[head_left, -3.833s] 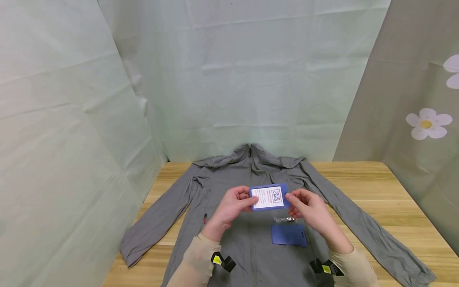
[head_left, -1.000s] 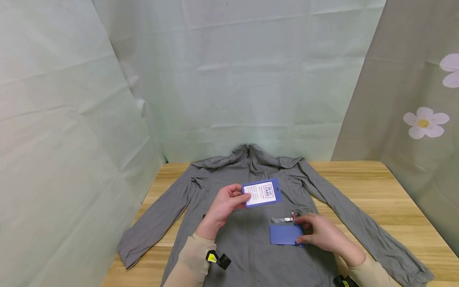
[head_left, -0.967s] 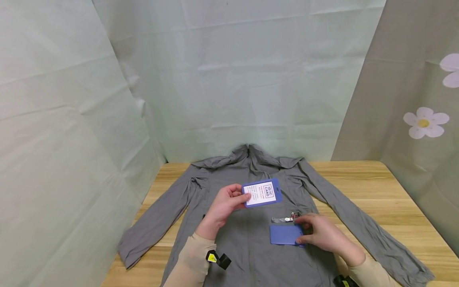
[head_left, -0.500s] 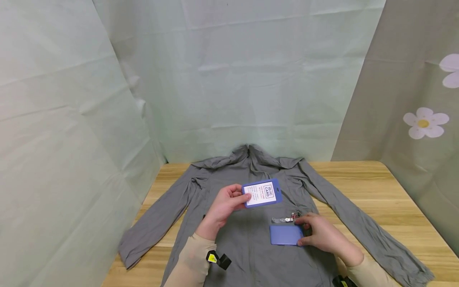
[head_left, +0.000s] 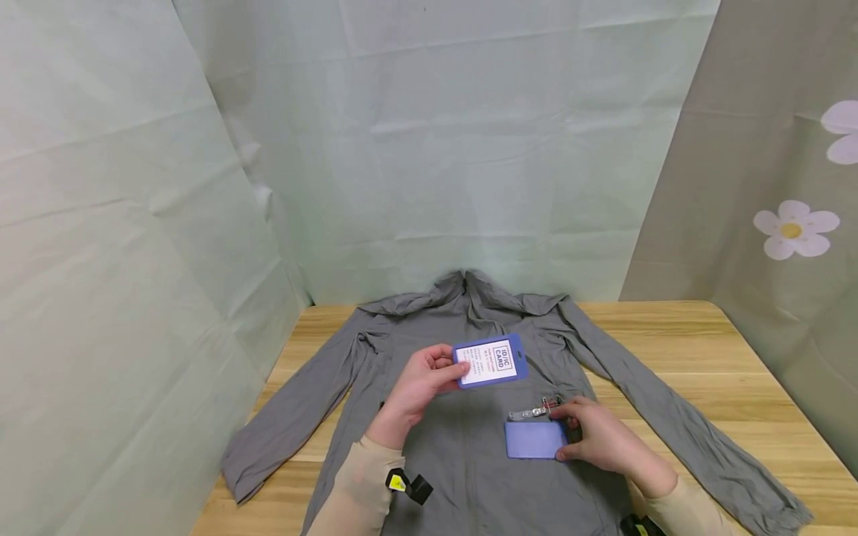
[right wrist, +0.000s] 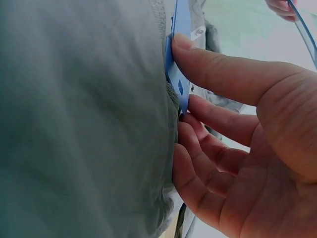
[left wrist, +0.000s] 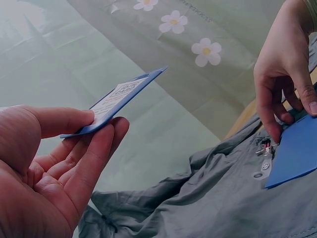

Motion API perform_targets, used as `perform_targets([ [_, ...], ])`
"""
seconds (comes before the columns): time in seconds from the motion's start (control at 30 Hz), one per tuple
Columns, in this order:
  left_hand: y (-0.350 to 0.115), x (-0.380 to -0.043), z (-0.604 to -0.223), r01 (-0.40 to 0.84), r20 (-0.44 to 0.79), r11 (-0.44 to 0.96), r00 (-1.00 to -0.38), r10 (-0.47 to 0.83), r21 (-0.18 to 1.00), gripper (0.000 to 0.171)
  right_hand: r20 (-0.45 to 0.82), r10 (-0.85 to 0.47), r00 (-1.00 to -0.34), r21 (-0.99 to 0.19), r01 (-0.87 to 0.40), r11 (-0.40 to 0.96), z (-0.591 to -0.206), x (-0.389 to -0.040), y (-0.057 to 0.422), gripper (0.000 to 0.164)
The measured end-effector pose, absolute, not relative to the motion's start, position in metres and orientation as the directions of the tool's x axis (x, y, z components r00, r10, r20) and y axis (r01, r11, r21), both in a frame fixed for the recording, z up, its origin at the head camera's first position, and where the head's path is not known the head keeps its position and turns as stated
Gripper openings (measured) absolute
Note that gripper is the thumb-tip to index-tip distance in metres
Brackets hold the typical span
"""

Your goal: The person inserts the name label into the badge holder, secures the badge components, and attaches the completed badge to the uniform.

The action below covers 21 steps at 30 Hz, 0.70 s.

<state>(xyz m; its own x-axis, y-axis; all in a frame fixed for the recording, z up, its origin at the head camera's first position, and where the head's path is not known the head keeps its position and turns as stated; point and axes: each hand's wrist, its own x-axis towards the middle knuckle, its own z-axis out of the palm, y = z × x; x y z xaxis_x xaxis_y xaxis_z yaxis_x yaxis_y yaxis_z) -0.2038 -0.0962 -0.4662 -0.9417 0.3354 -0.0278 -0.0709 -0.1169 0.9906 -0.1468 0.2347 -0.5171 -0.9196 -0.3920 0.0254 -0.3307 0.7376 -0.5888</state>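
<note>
The right hand [head_left: 599,439] is drawn in to a pinch: its thumb and index finger hold the blue badge cover [head_left: 532,440] at its slotted end, with the slot [right wrist: 181,88] showing between them. The left hand [head_left: 418,383] pinches the ID/IC card holder [head_left: 492,360] in the air, thumb on the printed face, fingers behind, at the end away from its slot.

Picking up the cover looks like the step in hand. It calls for light, even pressure from thumb and finger, since thin plastic may bow or slip. The strap clip [head_left: 536,412] lies just beyond the cover and near the right fingertips, so a lift straight up seems safest against snagging it or the cloth. The left hand does best holding steady, its thumb off the slotted end.

Counted: 1 card holder, in the left grip; 1 cover, in the right; 1 strap clip; 1 grey jacket [head_left: 456,454] spread beneath both grips; 1 wooden table [head_left: 660,346] under it; 2 hands. Beyond the right grip, the head view shows 2 printed flowers [head_left: 796,229], 1 of them cut off by the edge.
</note>
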Motion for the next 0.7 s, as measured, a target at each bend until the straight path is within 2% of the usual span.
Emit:
perform_targets([
  [0.37, -0.0964, -0.2042, -0.4662, -0.075, -0.036, -0.104, -0.943, 0.33, 0.992, 0.022, 0.027, -0.381, -0.924, -0.619, -0.315, 0.719, -0.5174, -0.1463, 0.2341, 0.055],
  [0.7, -0.096, -0.2042, -0.4677, -0.067, -0.021, -0.127, -0.941, 0.338, 0.99, 0.019, -0.024, -0.356, -0.934, -0.628, -0.263, 0.733, -0.5206, -0.1473, 0.2352, 0.058],
])
